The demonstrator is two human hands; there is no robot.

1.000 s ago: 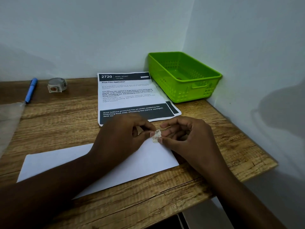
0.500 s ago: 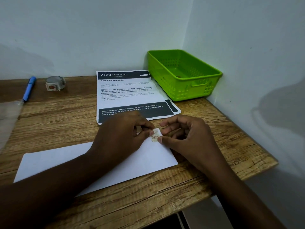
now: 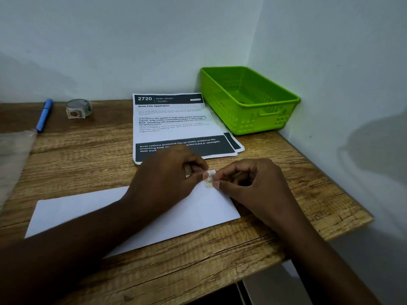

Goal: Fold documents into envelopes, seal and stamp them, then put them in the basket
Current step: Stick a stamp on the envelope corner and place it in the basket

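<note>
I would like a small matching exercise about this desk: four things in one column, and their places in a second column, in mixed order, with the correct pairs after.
Things:
1. green basket
2. blue pen
3. stamp
4. white envelope

Places:
a. pinched between the fingertips of the left hand and the right hand
b. at the back left of the desk, beside the tape roll
c. flat on the desk under both forearms
d. in the right back corner, against the walls

Pairs: 1-d, 2-b, 3-a, 4-c

Study corner: wooden desk (image 3: 88, 155) against bare walls (sheet (image 3: 174, 126) headed "DESK / STUDY").
</note>
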